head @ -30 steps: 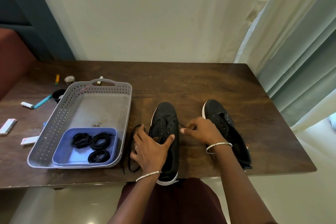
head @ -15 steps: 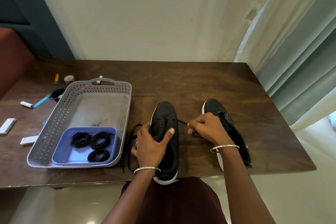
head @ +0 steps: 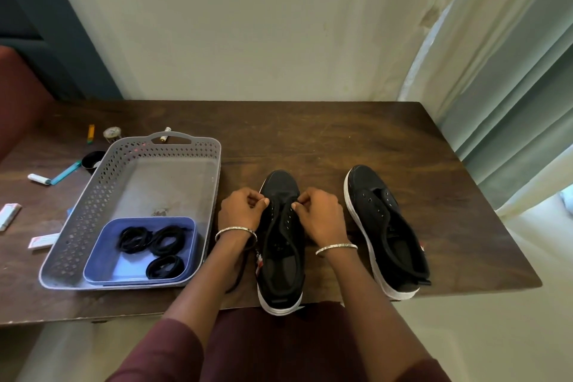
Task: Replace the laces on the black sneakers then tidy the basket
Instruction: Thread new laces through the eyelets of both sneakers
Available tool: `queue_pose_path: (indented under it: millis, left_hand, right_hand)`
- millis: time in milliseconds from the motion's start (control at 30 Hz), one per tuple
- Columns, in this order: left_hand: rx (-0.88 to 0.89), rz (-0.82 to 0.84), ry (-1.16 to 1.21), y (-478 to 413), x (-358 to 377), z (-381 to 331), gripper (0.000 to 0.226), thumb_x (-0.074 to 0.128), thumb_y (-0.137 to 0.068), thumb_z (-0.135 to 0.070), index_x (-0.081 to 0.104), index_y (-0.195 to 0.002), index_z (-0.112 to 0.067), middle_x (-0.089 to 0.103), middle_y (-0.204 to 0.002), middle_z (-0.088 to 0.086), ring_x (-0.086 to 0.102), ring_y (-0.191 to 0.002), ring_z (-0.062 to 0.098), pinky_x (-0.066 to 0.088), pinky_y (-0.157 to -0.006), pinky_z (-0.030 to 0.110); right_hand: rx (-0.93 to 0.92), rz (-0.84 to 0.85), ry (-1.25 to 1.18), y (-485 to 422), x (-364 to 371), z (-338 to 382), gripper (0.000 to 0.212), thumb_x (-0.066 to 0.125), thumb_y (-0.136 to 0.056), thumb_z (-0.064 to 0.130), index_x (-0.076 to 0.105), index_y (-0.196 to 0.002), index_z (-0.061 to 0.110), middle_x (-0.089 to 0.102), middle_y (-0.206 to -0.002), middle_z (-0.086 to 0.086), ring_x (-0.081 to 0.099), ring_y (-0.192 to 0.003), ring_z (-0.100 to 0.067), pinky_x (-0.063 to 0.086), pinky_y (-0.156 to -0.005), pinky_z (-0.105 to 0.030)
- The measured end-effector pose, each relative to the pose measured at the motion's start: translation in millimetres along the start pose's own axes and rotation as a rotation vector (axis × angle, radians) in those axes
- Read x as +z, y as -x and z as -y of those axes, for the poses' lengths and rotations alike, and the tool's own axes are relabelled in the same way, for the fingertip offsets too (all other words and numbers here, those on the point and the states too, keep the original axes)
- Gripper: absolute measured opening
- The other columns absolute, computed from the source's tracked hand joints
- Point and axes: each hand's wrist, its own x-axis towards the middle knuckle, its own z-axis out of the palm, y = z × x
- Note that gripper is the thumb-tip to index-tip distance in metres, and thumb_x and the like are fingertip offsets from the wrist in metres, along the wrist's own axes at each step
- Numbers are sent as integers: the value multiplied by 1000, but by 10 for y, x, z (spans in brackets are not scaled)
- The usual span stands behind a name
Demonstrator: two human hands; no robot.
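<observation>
Left hand [head: 242, 211] and right hand [head: 319, 214] are curled, each pinching the lace [head: 237, 281] at the front eyelets of the near sneaker [head: 280, 257], which stands at the table [head: 310, 139] edge. Second sneaker [head: 384, 226] is just right of it. Basket [head: 93, 211] at left holds spare laces [head: 155, 242].

Left hand [head: 240, 211] and right hand [head: 321, 215] now pinch lace [head: 270, 226] near sneaker [head: 280, 276] toe.
</observation>
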Motion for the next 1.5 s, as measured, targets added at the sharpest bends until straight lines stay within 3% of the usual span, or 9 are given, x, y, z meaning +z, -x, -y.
queue_pose_path:
  millis: [267, 600, 767, 933, 1067, 1200, 1300, 1433, 1500]
  left_hand:
    - [27, 62, -170, -48, -48, 9, 12, 60, -96, -23, 62, -87, -16, 69, -94, 8, 64, -88, 30, 51, -81, 40]
    - [-1, 129, -223, -33, -101, -116, 14, 57, -97, -22, 61, -85, -16, 69, -98, 9, 64, -94, 33, 50, -83, 39]
    - [-47, 147, -104, -23, -96, -112, 23, 53, -92, -11, 62, -73, -21, 71, -81, 4, 69, -80, 26, 56, -78, 37]
    - [-73, 234, -64, -60, -168, -115, 17, 58, -96, -16, 65, -81, -18, 68, -77, 4, 62, -67, 19, 56, -78, 38]
    - [-51, 358, -176, -82, -284, -167, 24, 56, -100, -22, 72, -92, -7, 68, -82, 5, 64, -80, 23, 51, -81, 34]
    - [-91, 426, -143, -65, -450, -236, 33, 54, -101, -24, 73, -79, -10, 67, -77, 2, 63, -83, 23, 50, -94, 43]
    - [-48, 407, -200, -18, -602, -372, 38, 50, -103, -29, 71, -74, -16, 61, -73, -1, 59, -78, 20, 45, -84, 34]
    - [24, 389, -216, 107, -816, -630, 38, 48, -104, -27, 66, -72, -18, 55, -66, -4, 48, -62, 10, 37, -67, 27]
    - [28, 401, -162, 194, -922, -763, 38, 47, -104, -28, 65, -73, -17, 52, -64, -3, 44, -55, 10, 35, -54, 25]
  right_hand:
    - [56, 9, -130, -94, 52, -113, 16, 68, -88, 24, 63, -73, 23, 69, -77, 4, 65, -75, -14, 52, -75, -32]
    - [228, 10, -495, -129, 105, -268, 16, 76, -77, 16, 67, -64, 18, 70, -58, -4, 67, -55, -17, 61, -74, -47]
    - [243, -16, -495, -154, 125, -276, 13, 72, -78, 10, 65, -68, 15, 71, -60, -5, 69, -56, -18, 62, -71, -46]
    - [242, -28, -452, -169, 116, -267, 11, 71, -77, 10, 64, -70, 14, 71, -61, -4, 70, -55, -18, 62, -69, -45]
    - [244, -26, -405, -200, 139, -254, 13, 72, -78, 14, 63, -69, 18, 71, -62, -3, 71, -58, -18, 62, -70, -46]
    - [212, 22, -328, -148, 59, -181, 22, 72, -83, 23, 63, -64, 20, 70, -62, -1, 70, -65, -21, 60, -75, -43]
    - [136, 90, -155, -96, -125, -138, 35, 67, -90, 32, 64, -58, 18, 62, -60, 1, 60, -65, -19, 48, -69, -30]
    - [84, 150, -92, -70, -431, -24, 44, 58, -97, 37, 71, -72, 4, 49, -52, -2, 52, -59, -22, 37, -62, -32]
    - [37, 173, -64, -42, -631, 89, 42, 55, -99, 37, 71, -71, 9, 49, -53, 0, 50, -58, -20, 37, -61, -32]
